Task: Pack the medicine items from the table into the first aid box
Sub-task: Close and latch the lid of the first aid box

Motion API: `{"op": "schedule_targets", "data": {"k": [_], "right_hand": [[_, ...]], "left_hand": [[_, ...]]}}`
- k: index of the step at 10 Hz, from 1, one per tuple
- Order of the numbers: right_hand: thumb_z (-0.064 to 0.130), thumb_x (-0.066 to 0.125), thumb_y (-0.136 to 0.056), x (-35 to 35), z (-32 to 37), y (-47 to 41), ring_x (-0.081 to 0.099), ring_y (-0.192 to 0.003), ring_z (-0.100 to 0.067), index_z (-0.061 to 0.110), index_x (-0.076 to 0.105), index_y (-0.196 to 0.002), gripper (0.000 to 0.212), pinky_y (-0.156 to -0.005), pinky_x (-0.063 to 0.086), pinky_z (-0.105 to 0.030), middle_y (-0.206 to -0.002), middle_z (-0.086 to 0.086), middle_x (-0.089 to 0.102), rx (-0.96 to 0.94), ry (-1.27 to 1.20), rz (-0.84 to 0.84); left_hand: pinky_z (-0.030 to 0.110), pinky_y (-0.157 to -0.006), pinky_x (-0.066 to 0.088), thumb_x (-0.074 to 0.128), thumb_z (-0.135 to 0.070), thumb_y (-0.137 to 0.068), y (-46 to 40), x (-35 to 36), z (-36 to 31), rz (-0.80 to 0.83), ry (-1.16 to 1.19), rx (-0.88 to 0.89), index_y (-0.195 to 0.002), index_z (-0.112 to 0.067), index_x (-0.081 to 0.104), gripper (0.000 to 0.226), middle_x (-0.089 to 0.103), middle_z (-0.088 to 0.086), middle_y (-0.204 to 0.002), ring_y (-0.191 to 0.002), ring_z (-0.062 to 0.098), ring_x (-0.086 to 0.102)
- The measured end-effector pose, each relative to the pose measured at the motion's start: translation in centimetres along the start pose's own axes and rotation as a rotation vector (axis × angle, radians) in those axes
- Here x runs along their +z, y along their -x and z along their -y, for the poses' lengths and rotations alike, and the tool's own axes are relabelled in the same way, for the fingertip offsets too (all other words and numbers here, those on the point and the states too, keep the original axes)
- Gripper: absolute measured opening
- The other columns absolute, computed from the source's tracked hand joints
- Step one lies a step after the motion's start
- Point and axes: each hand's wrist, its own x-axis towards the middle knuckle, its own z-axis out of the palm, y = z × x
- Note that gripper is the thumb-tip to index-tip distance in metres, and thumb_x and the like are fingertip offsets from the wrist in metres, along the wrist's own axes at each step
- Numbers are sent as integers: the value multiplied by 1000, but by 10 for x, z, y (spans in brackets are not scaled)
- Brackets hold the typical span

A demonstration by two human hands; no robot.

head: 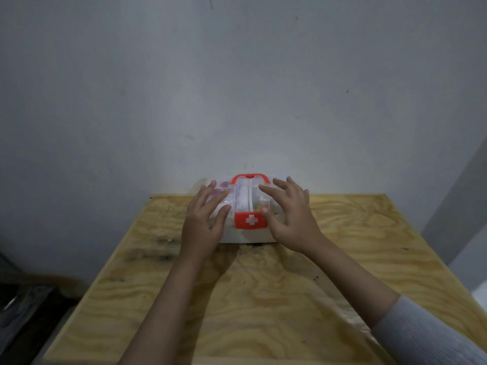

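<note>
A small first aid box (243,200) with a clear lid, a red handle (250,177) and a red latch with a white cross (251,220) stands at the far middle of the plywood table (263,299). Its lid is down, and blurry items show through it, among them purple ones at the left. My left hand (204,222) lies flat on the left side of the lid with fingers spread. On the right side my right hand (290,217) presses, fingers apart, thumb by the latch. No loose medicine items lie on the table.
A grey-white wall rises right behind the box. The table's left edge drops to a dark floor area with dim objects (21,306). A light sleeve (427,335) covers my right forearm.
</note>
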Motion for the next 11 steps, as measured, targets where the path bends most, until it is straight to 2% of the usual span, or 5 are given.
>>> {"op": "schedule_targets", "data": {"k": [1,4,8,10,11], "right_hand": [[63,52,-74,-1,-6,0,18,-143,-28,33,49,-131,65,-115,14,-57,-147,-6,39,-73,146,64],[51,63,-76,10,-23,0,33,-133,-34,31,45,-131,61,-106,36,-56,-141,-12,46,-172,315,3],[46,68,-73,11,-32,-36,38,-128,-36,27,51,-128,60,-106,35,-50,-135,-14,49,-130,331,12],[52,68,-71,10,-35,-43,40,-126,-37,29,51,-127,64,-103,38,-55,-134,-13,50,-127,373,56],[58,68,-70,5,-23,-39,24,-140,-34,34,42,-135,75,-111,21,-63,-149,-12,34,-75,325,67]], "left_hand": [[34,-102,35,56,-33,-92,0,2,1,-9,6,5,-130,-30,55,38,35,-16,-145,-137,8,30],[39,-103,39,51,-39,-90,2,3,0,-14,24,-14,-130,-29,56,42,35,-15,-146,-138,11,31],[37,-106,33,57,-27,-93,-42,14,6,52,56,-47,-126,-28,59,33,44,-3,-146,-133,4,28],[42,-108,36,59,-31,-91,-51,8,3,120,50,-87,-124,-29,60,33,45,-4,-146,-138,15,34],[41,-113,24,56,-33,-92,-47,5,-12,155,-2,-110,-136,-29,50,44,25,-4,-158,-146,16,15]]}}
